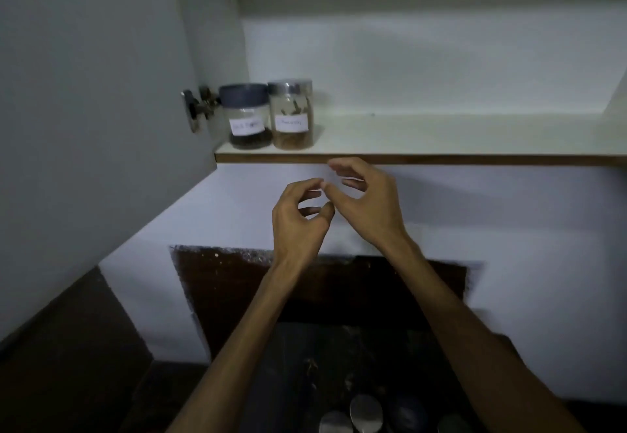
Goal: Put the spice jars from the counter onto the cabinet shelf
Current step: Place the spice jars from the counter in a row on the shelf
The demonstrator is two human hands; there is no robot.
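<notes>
Two labelled spice jars stand side by side at the left end of the white cabinet shelf: one with a dark blue lid holding dark grains, one with a silver lid holding brown spice. Just below the shelf's front edge, my left hand and my right hand hover close together, fingers curled and apart, holding nothing. At the bottom edge, several jar lids show on the dark counter, dim and partly cut off.
The open cabinet door hangs at the left with its hinge beside the jars. The shelf stretches bare to the right. A white wall with a dark patch lies below the shelf.
</notes>
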